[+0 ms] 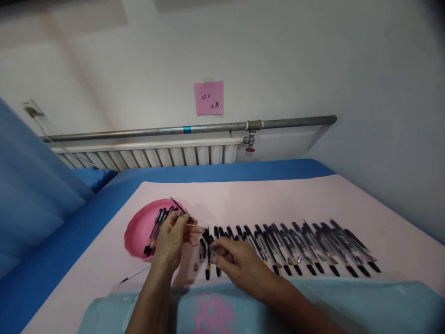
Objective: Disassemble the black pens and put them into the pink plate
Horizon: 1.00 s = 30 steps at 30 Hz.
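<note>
Two bare hands work close together low in the scene, just left of six o'clock. Left hand [174, 234] pinches a slender dark pen piece with a yellow band [180, 206] between thumb and fingers, its thin end pointing to eleven o'clock. Right hand [231, 260] is curled, fingertips bunched; blur hides whether anything sits between them.

Judging by the pose, the step in hand is handling small pen parts at the fingertips, perhaps fitting them together or taking them apart. That calls for a steady left pinch and the right fingertips brought exactly in line with the narrow end.

From the fingertips, a long slanting row of clear plastic pen parts with black ends and yellow bands [288, 241] runs toward three o'clock, slick and glassy, small shiny bits scattered among them. At nine o'clock sits a bright pink bowl with a scalloped rim [131, 227], smooth like plastic, holding a bundle of slim black-and-clear pens [152, 234]. Near seven o'clock lies a small silvery cone-shaped tip [195, 266]; at eight, a thin white rod with a dark point [135, 273].

Everything rests on a flat, matte, pale pink surface [257, 199]. At six o'clock, nearest the viewer, spreads a soft-looking teal cloth with a pink motif [333, 297].
</note>
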Each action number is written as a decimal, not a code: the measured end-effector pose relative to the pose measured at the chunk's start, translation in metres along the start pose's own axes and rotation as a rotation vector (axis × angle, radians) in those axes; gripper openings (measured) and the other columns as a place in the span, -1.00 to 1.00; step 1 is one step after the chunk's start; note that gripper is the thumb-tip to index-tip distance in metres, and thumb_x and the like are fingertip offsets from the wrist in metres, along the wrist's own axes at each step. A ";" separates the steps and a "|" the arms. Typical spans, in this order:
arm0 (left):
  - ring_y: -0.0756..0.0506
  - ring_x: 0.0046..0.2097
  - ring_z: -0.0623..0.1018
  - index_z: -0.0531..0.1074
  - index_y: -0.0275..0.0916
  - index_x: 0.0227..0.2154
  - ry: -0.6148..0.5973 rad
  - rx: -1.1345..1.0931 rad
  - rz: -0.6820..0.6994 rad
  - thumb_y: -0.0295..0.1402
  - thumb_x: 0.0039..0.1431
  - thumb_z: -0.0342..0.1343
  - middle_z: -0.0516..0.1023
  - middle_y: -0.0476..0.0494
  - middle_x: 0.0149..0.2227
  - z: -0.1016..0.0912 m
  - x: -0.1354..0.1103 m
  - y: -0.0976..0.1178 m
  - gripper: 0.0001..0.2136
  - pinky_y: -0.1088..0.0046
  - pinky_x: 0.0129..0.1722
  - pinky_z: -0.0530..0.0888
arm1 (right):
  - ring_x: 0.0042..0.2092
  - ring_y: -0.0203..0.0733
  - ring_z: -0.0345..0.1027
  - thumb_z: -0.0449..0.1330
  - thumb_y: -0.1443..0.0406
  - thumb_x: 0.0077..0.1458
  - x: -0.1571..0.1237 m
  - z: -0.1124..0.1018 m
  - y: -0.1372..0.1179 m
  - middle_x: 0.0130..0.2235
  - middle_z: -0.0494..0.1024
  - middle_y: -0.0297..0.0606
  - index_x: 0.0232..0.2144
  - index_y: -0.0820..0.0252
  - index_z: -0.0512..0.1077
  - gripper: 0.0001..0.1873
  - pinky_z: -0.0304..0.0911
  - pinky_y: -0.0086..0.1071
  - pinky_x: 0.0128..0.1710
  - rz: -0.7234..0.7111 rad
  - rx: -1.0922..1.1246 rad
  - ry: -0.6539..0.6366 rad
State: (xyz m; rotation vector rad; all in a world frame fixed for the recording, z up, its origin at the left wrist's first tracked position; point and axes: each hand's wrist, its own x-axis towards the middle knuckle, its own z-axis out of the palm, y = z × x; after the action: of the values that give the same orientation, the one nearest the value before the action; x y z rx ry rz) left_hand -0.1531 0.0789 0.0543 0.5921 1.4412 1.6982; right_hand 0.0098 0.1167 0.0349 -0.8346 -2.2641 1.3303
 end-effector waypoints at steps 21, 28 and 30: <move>-0.03 -0.42 0.46 0.31 -0.26 -0.49 -0.390 0.419 0.027 -0.22 -0.02 0.03 0.42 -0.06 -0.48 -0.001 -0.008 0.003 -0.81 0.52 -0.55 0.37 | -0.49 -0.36 0.19 0.01 0.30 0.05 0.001 -0.001 0.006 -0.50 0.37 -0.39 -0.33 0.15 0.37 -0.84 -0.02 -0.51 -0.51 -0.017 -0.128 0.118; 0.01 -0.74 0.30 0.28 -0.23 -0.63 -0.383 0.983 -0.230 -0.33 -0.16 0.09 0.31 0.05 -0.75 -0.023 -0.008 -0.006 -0.89 0.57 -0.77 0.14 | -0.49 -0.37 0.19 0.04 0.27 0.05 0.003 -0.007 0.005 -0.53 0.34 -0.41 -0.30 0.16 0.36 -0.83 0.02 -0.51 -0.50 -0.001 -0.093 0.201; 0.00 -0.79 0.27 0.29 -0.22 -0.70 -0.323 1.043 -0.227 -0.41 -0.25 0.11 0.29 0.04 -0.82 -0.025 -0.010 -0.010 -0.90 0.56 -0.79 0.09 | -0.49 -0.38 0.19 0.04 0.26 0.06 0.002 -0.007 0.006 -0.53 0.34 -0.42 -0.30 0.16 0.36 -0.84 0.01 -0.52 -0.50 -0.004 -0.093 0.194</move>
State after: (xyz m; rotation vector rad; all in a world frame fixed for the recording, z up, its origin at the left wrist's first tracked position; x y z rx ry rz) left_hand -0.1638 0.0566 0.0399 1.1236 1.9867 0.5304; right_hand 0.0139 0.1248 0.0331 -0.9464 -2.1875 1.0976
